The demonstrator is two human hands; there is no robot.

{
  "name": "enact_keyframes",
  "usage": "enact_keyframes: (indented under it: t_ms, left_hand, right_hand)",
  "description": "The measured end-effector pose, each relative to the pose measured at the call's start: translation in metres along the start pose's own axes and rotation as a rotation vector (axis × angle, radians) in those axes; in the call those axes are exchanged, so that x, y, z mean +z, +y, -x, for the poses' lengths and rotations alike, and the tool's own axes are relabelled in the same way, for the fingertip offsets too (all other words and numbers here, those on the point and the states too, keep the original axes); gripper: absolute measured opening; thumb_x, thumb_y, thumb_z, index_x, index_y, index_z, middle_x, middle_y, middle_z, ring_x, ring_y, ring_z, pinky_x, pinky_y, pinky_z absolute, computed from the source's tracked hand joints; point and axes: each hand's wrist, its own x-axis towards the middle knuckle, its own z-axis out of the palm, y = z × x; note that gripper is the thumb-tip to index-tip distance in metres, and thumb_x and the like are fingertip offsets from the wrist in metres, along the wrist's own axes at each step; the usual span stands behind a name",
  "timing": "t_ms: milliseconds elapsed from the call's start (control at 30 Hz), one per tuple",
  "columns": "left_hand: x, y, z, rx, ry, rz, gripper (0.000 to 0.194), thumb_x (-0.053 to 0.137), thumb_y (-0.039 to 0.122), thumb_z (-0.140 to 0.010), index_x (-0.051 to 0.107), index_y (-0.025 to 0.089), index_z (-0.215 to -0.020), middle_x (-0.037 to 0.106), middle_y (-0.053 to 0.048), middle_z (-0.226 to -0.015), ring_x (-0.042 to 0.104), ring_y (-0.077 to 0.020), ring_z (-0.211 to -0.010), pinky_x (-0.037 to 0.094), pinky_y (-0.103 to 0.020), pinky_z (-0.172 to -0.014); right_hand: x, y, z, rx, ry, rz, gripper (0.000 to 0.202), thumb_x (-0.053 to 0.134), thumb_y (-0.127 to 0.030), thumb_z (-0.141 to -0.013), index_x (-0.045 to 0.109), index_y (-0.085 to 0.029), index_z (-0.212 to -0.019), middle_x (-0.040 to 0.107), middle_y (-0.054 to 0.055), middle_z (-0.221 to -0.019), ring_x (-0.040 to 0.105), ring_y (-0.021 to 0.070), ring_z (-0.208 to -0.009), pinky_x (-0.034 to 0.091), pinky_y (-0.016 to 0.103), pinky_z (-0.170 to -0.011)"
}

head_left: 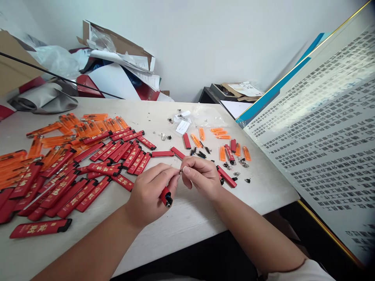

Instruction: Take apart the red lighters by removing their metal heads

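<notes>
My left hand [152, 191] is closed round a red lighter [165, 197], whose black and metal top end points down toward me. Its thumb and forefinger also pinch at a tiny metal part [180, 171], too small to name. The fingertips of my right hand [202, 175] close on that same small part from the other side. Both hands meet just above the white table [187, 234]. To the left lies a large spread of red lighters [133, 158] with gold lettering. Orange see-through lighters [93, 127] are heaped behind and beside them.
Loose orange lighter bodies [220, 132], black parts [201, 154] and metal bits [243, 163] lie on the right. A clear plastic bag [205, 115] rests farther back. Cartons and papers [117, 50] pile up behind. A large printed board [316, 128] leans along the right edge.
</notes>
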Motion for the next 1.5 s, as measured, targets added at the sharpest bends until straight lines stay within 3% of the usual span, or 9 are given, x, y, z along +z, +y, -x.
enact_keyframes:
  t_ms: [367, 1033, 1500]
  left_hand:
    - [-0.001, -0.001, 0.002, 0.033, 0.015, -0.050, 0.026, 0.060, 0.009, -0.084, 0.062, 0.020, -0.107, 0.069, -0.007, -0.089, 0.065, -0.0166, -0.081, 0.053, -0.027, -0.073]
    - [-0.001, 0.006, 0.000, 0.006, 0.051, 0.002, 0.023, 0.061, 0.001, -0.080, 0.060, 0.015, -0.098, 0.065, -0.006, -0.081, 0.060, -0.0136, -0.074, 0.051, -0.025, -0.067]
    - [-0.006, -0.004, -0.004, 0.099, 0.017, -0.059, 0.022, 0.066, 0.002, -0.077, 0.061, 0.013, -0.095, 0.065, -0.006, -0.081, 0.061, -0.0134, -0.072, 0.051, -0.024, -0.064]
  right_hand:
    - [0.005, -0.002, 0.002, -0.056, 0.000, 0.069, 0.024, 0.058, -0.031, -0.091, 0.055, -0.016, -0.074, 0.049, -0.004, -0.062, 0.044, 0.0044, -0.043, 0.036, 0.020, -0.043]
    - [0.006, 0.009, 0.006, -0.156, -0.044, 0.090, 0.015, 0.051, -0.023, -0.095, 0.053, -0.017, -0.082, 0.047, -0.002, -0.069, 0.045, 0.0055, -0.050, 0.037, 0.021, -0.048]
    - [0.005, 0.006, -0.001, 0.068, -0.017, -0.117, 0.023, 0.063, -0.033, -0.088, 0.056, -0.015, -0.074, 0.046, -0.006, -0.053, 0.044, 0.0046, -0.039, 0.034, 0.018, -0.038]
